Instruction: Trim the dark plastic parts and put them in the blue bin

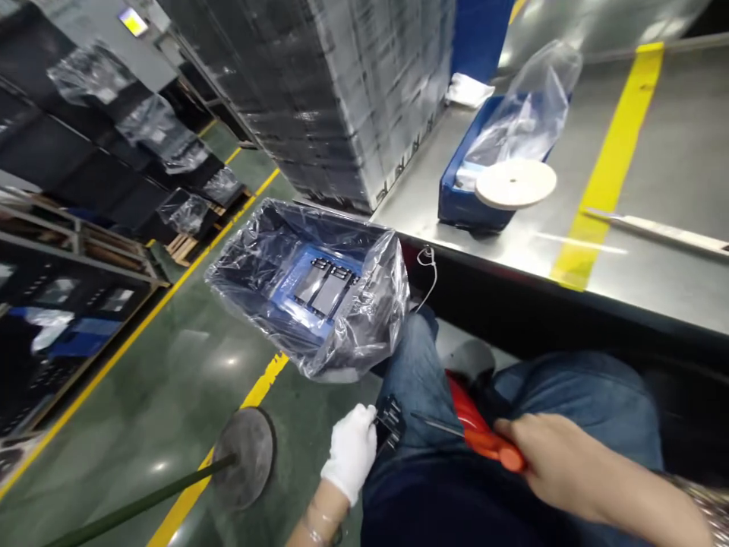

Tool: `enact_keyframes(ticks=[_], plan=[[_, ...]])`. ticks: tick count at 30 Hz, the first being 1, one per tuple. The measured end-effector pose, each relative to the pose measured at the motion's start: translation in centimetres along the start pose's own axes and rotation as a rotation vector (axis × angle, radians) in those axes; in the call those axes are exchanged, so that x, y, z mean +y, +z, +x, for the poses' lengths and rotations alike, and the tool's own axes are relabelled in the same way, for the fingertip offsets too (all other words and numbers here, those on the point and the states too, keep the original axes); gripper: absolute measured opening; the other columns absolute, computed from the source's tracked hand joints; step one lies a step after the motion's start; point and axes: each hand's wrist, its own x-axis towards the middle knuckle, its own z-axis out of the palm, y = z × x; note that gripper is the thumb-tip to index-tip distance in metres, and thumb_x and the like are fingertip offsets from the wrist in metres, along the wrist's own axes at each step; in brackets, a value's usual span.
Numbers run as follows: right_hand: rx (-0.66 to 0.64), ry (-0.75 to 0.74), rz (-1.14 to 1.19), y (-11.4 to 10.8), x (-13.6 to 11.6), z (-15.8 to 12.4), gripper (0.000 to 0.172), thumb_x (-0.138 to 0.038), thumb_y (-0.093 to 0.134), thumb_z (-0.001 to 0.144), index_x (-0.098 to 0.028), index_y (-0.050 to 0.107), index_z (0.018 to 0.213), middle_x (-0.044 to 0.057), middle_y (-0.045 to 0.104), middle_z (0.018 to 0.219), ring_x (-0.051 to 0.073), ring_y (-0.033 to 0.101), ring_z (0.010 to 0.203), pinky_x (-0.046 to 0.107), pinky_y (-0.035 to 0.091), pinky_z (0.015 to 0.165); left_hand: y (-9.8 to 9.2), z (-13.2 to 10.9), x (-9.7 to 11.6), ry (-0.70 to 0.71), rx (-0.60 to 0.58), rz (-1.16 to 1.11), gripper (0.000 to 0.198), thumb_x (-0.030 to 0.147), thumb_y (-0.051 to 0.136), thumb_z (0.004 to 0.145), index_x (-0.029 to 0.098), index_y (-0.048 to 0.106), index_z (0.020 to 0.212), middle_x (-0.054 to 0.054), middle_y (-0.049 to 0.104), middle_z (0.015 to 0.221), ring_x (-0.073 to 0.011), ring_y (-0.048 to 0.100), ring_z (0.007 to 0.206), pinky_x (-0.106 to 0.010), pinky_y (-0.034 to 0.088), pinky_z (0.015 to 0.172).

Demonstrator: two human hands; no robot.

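My left hand [351,447], in a white glove, is closed on the edge of a small black slotted part [390,420] above my lap. Bare, my right hand [550,450] grips a hand tool [494,448] with an orange, round-ended handle and a thin dark shaft. The shaft points left toward the black part, with a gap between them. I cannot tell the tool's exact kind. Beyond my knee, a bin lined with clear plastic [364,334] holds a blue tray [291,275] with several dark and grey parts.
A metal bench [677,190] on the right carries a blue bin [464,205], a white disc [515,184] and a thin pointed tool [666,228]. Wrapped dark boxes [319,99] stack behind. A round base with a pole [244,456] stands on the floor at left.
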Motion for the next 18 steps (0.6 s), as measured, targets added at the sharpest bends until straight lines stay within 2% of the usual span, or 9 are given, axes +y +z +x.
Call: enact_keyframes(ticks=[4, 10, 14, 18], plan=[[-0.049, 0.005, -0.019, -1.2, -1.8, 1.5, 0.038, 0.000, 0.046, 0.087, -0.007, 0.074, 0.112, 0.018, 0.072, 0.108, 0.038, 0.068, 0.111, 0.042, 0.048, 0.094, 0.4, -0.3, 0.0, -0.014, 0.015, -0.003, 0.049, -0.005, 0.040, 0.094, 0.009, 0.069, 0.131, -0.014, 0.067, 0.117, -0.0283, 0.065, 0.115, -0.040, 0.049, 0.107], [-0.042, -0.009, -0.010, -1.2, -2.0, 2.7, 0.034, -0.002, 0.048, 0.086, -0.007, 0.074, 0.107, 0.019, 0.073, 0.106, 0.037, 0.069, 0.108, 0.040, 0.047, 0.090, 0.9, -0.4, -0.1, -0.005, 0.024, -0.012, 0.048, -0.005, 0.039, 0.093, 0.010, 0.071, 0.125, -0.014, 0.068, 0.110, -0.0291, 0.066, 0.112, -0.040, 0.049, 0.104], [-0.017, -0.005, -0.002, -0.8, -1.3, 3.2, 0.034, -0.001, 0.048, 0.085, -0.010, 0.075, 0.103, 0.017, 0.073, 0.104, 0.037, 0.070, 0.107, 0.041, 0.049, 0.091, 0.9, -0.2, 0.0, -0.014, 0.042, -0.023, 0.047, -0.003, 0.039, 0.093, 0.010, 0.072, 0.123, -0.014, 0.068, 0.111, -0.0297, 0.066, 0.111, -0.042, 0.050, 0.104], [0.038, -0.013, -0.005, 1.0, 0.9, 1.9, 0.033, -0.004, 0.055, 0.079, -0.021, 0.078, 0.095, 0.011, 0.075, 0.096, 0.031, 0.072, 0.097, 0.036, 0.053, 0.085, 1.7, -0.1, 0.1, -0.033, 0.048, -0.058, 0.051, -0.004, 0.041, 0.089, 0.014, 0.073, 0.126, -0.013, 0.069, 0.122, -0.0291, 0.065, 0.116, -0.042, 0.048, 0.109]])
